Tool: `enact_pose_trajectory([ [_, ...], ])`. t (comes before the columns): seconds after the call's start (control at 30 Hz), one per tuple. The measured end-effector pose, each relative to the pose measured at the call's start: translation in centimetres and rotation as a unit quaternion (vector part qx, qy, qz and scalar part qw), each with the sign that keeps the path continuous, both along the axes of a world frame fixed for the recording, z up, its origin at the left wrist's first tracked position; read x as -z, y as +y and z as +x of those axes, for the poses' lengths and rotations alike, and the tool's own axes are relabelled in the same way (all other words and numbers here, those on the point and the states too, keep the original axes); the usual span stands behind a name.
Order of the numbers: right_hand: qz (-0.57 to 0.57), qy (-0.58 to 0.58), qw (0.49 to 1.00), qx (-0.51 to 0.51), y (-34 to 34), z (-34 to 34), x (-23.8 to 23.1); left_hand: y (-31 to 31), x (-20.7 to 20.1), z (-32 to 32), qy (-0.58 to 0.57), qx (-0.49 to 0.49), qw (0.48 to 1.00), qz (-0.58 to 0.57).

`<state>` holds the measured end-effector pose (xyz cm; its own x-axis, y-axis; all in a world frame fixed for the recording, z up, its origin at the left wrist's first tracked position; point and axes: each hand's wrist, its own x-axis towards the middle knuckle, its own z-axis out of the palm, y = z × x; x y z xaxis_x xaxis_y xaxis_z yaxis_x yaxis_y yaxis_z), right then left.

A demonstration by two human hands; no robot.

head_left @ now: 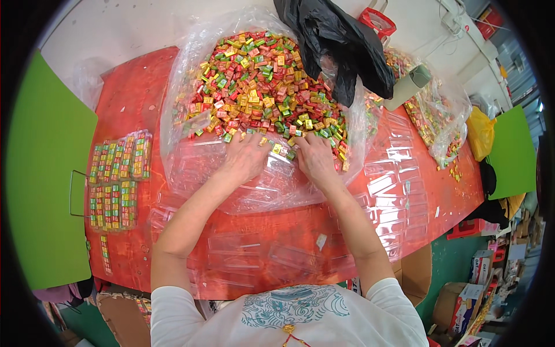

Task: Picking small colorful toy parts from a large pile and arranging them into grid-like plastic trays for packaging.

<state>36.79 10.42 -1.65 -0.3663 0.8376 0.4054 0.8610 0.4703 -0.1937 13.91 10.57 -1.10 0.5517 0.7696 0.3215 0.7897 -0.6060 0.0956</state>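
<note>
A big heap of small wrapped candies [254,81] in red, yellow, green and orange lies on a spread clear plastic bag [243,199]. At the heap's near edge, my left hand [247,157] is closed, its bent fingertips gripping candies. My right hand [317,159] faces it a short way to the right, fingers likewise curled in on candies at the edge. Several loose candies [277,148] sit between the two hands. Clear plastic trays [277,168] lie beneath and beside them, partly hidden by glare. My fingertips are partly lost among the candies.
Filled candy trays [113,205] are stacked left on the red table [133,81]. Clear trays [393,185] spread to the right, and more [234,254] lie nearer me. A black plastic bag [341,40] overhangs the heap. Another candy bag [436,110] sits far right, beside a yellow bag [481,133].
</note>
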Motion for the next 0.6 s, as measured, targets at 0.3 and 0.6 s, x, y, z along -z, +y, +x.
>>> enact_pose_trajectory([
  [0.3, 0.072, -0.126, 0.989, -0.029, 1.5, 0.9, -0.1, -0.9, 0.9, 3.2, 0.016, 0.072, 0.997, 0.022],
  [0.6, 0.005, -0.024, 0.998, -0.066, -0.8, 2.3, -0.2, -1.2, 1.7, 3.3, -0.003, 0.065, 0.998, 0.025],
])
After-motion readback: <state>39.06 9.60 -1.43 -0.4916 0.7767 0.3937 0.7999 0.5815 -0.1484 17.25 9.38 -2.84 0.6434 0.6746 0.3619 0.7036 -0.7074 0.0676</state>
